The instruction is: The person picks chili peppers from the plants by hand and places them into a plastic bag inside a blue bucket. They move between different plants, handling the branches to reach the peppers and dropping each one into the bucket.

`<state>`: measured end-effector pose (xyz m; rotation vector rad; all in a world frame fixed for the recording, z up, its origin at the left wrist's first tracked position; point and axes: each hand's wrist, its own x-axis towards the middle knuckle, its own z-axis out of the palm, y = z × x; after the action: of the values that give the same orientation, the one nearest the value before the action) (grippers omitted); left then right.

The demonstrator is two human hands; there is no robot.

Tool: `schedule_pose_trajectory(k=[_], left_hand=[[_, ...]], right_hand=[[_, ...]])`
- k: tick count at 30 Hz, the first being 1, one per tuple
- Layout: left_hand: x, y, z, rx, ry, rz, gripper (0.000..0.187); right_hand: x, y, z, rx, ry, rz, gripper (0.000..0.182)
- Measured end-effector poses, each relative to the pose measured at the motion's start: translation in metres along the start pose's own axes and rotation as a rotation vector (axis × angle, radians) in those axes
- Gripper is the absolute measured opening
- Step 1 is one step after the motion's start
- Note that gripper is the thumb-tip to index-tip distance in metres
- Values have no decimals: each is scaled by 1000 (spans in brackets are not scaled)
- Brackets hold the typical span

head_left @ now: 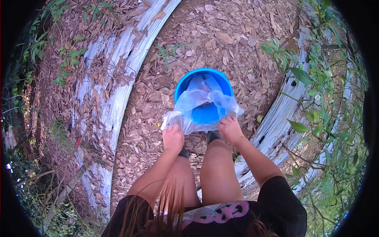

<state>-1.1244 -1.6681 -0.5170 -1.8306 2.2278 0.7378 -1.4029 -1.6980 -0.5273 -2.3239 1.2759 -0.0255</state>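
Note:
A blue bucket (pixel 179 83) stands on the leaf-covered ground in front of my feet. Over its near side and partly inside it spreads a clear plastic bag (pixel 189 103). My left hand (pixel 173 138) is closed on the bag's edge at the near left. On the near right, my right hand (pixel 230 129) grips the same bag with bent fingers. Through the bag's mouth a small reddish-orange thing (pixel 205 104) shows in the bucket; I cannot make out what it is.
A long weathered grey log (pixel 120 93) curves along the left, and another log (pixel 272 120) lies to the right. Dry leaves (pixel 221 37) cover the ground between them. Green plants (pixel 308 79) hang over the right log. A small green seedling (pixel 167 53) grows beyond the bucket.

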Motion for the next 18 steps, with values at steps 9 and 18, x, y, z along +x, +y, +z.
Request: schedule_pose_trajectory(k=[9,18], left_hand=[[79,-23,31,-491,-193,-488,39],[64,-22,56,-958,-268,-420,71]], right_hand=[[25,58,54,954,405,1027,21],[6,59,61,414,233,504,88]])
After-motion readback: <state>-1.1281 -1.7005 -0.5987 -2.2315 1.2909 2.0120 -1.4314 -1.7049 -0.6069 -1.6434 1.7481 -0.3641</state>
